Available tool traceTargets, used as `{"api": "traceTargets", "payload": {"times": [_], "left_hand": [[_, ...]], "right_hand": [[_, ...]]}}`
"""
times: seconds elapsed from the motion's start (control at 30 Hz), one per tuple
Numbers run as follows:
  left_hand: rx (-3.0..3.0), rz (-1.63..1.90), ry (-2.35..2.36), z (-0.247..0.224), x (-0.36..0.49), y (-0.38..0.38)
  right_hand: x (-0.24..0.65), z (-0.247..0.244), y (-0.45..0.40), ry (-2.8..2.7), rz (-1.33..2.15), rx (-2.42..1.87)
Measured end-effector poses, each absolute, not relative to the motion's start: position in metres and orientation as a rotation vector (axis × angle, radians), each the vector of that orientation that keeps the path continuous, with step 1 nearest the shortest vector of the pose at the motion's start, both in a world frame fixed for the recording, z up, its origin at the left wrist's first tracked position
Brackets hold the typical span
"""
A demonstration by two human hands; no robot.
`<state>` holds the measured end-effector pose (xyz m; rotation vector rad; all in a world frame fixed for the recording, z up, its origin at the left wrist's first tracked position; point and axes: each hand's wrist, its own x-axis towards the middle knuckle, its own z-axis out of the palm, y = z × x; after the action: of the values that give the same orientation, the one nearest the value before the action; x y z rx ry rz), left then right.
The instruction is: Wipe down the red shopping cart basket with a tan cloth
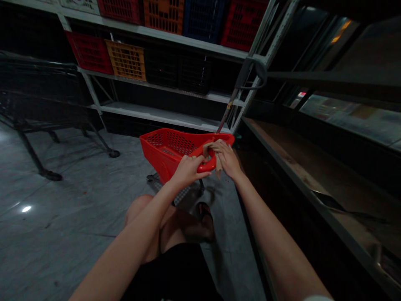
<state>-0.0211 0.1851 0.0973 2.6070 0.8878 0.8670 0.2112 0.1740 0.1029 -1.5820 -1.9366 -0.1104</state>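
A small red plastic shopping cart [153, 158] with perforated basket walls stands on the floor in front of me. My left hand [189, 168] is closed around the near side of its looped red handle [207, 168]. On the handle's right side, my right hand [229, 158] presses a beige cloth [218, 170] against it with bent fingers. One strip of the cloth passes over the loop toward my left hand, and an end hangs below. Part of the cloth is hidden under my right fingers.
Behind the cart, a white metal shelf rack [140, 110] carries several plastic crates [127, 60]. A dark shopping cart [40, 96] stands at left. A grey-handled pole [230, 104] leans at the rack's end. Along my right runs a wooden shelf [291, 167] with a phone-like object [327, 200].
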Motion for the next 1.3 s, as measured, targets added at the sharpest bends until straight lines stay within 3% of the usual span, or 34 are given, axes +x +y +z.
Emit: {"api": "traceTargets", "payload": {"times": [0.23,0.5,0.8,1.1,1.3], "left_hand": [[2.457,1.019,0.623,0.081,-0.008,0.208],[2.58,0.808,1.008,0.033,-0.092,0.269],[2.593,0.862,1.322,0.029,-0.027,0.256],[2.65,0.822,1.426,0.038,-0.008,0.225],[2.736,0.765,1.281,0.038,-0.007,0.213]], "right_hand": [[0.177,0.091,0.126,-1.912,-0.168,-1.556],[0.177,0.108,0.124,-2.034,-0.158,-1.596],[0.195,0.127,0.159,-2.061,-0.239,-1.845],[0.144,0.102,0.139,-2.03,-0.551,-1.898],[0.151,0.117,0.169,-2.038,-0.188,-2.239]]}}
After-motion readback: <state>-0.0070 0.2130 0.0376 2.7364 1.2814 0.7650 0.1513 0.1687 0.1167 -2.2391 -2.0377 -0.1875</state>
